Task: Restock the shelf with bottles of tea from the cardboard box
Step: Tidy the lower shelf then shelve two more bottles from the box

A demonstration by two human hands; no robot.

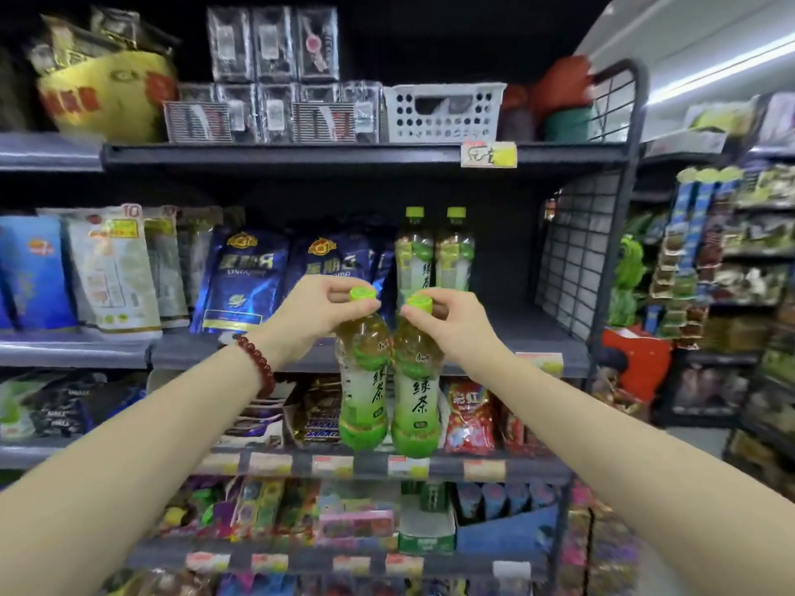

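The left hand pinches the green cap of one tea bottle, and the right hand pinches the cap of a second bottle; each grip grasps only the cap, so both bottles hang in the air, touching side by side, in front of the middle shelf. Two more bottles already stand at the back there. The main risk, I judge, is a slip: fingertip holds on smooth caps carry the full weight. The swinging bottles could also knock the standing pair or the blue bags beside them. The cardboard box is not in view.
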